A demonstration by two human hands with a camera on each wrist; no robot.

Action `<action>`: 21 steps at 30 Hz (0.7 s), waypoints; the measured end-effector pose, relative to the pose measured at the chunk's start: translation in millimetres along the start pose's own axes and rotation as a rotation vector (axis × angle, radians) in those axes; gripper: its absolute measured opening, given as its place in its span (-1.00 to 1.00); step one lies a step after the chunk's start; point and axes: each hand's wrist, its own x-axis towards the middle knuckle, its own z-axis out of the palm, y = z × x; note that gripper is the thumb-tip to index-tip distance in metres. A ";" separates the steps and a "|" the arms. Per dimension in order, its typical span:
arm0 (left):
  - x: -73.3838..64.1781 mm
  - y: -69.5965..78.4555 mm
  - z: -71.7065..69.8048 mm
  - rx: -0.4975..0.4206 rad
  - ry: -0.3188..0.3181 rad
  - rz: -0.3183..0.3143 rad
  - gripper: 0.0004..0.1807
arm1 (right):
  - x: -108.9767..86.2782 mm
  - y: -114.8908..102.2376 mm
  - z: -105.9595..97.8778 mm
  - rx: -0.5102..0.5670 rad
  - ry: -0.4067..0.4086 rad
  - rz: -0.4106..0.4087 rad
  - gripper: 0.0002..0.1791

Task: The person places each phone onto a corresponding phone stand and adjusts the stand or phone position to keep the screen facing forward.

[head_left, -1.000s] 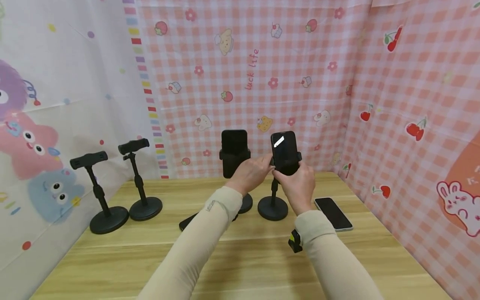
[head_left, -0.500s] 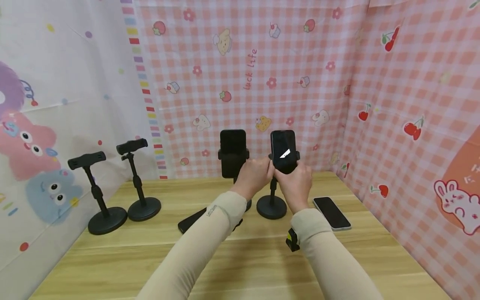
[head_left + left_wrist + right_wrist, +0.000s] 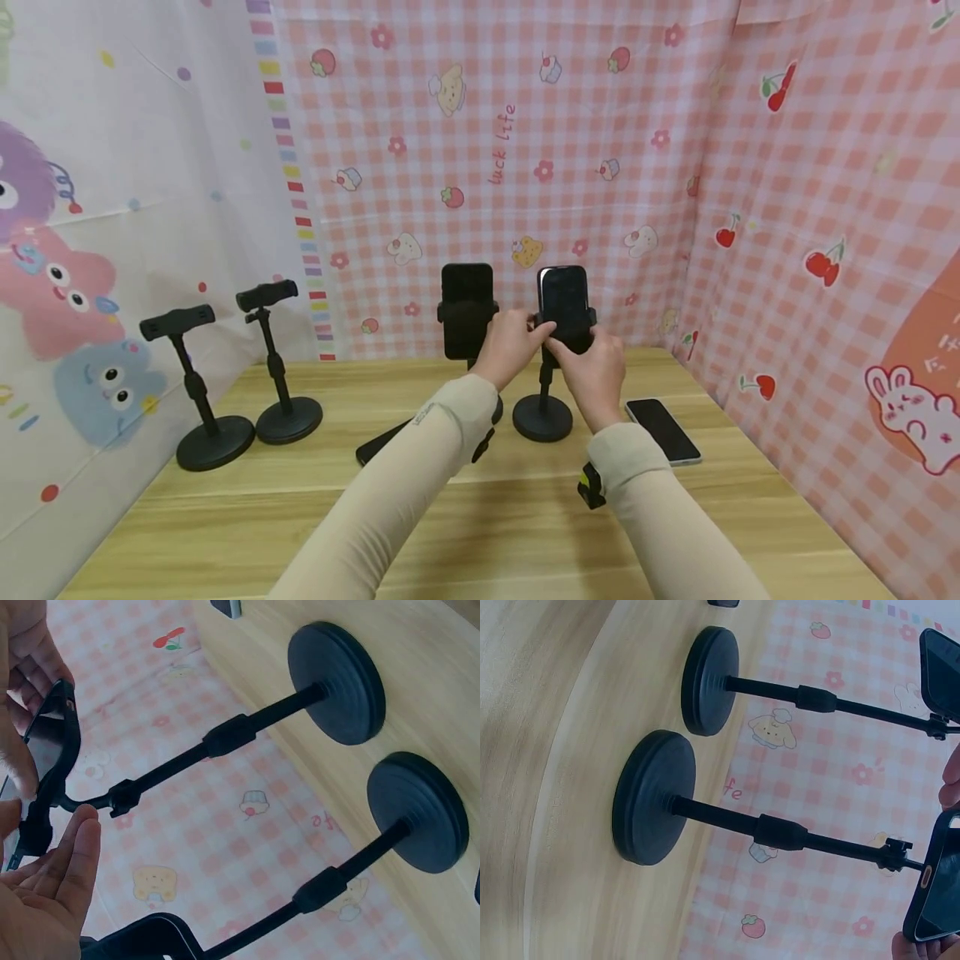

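Note:
In the head view a black smartphone [image 3: 566,300] stands upright in the clamp of a phone stand [image 3: 543,418], right of centre. My left hand [image 3: 512,346] pinches the clamp at the phone's left edge, its thumb over the front of the screen. In the left wrist view this hand's fingers lie behind the clamp [image 3: 36,832]. My right hand [image 3: 598,367] grips the phone's lower right part, thumb across the bottom of the front. The phone's bottom edge is partly hidden by both thumbs. The right wrist view shows the stand's round base [image 3: 654,799] on the table.
Close on the left, a second stand holds another black phone [image 3: 467,308]. Two stands with bare clamps, one nearer [image 3: 215,442] and one farther [image 3: 288,418], are at the table's left. A phone [image 3: 663,429] lies at right; another dark phone [image 3: 382,442] lies partly behind my left sleeve.
My left thumb has come round onto the front of the phone. The phone has shifted slightly left, and the bright reflection on its screen has changed place. Other stands have not moved.

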 end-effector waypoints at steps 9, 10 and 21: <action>2.0 3.6 -0.9 -0.059 -0.024 -0.058 -0.62 | 22.0 6.9 -10.7 0.026 -0.095 -0.035 -0.49; 2.1 3.4 -1.2 -0.069 -0.020 -0.063 -0.63 | 24.9 5.8 -12.5 0.024 -0.125 -0.036 -0.50; 2.8 0.4 -3.5 -0.100 0.014 -0.145 -0.76 | 40.8 -6.1 -15.3 0.074 -0.312 0.061 -0.60</action>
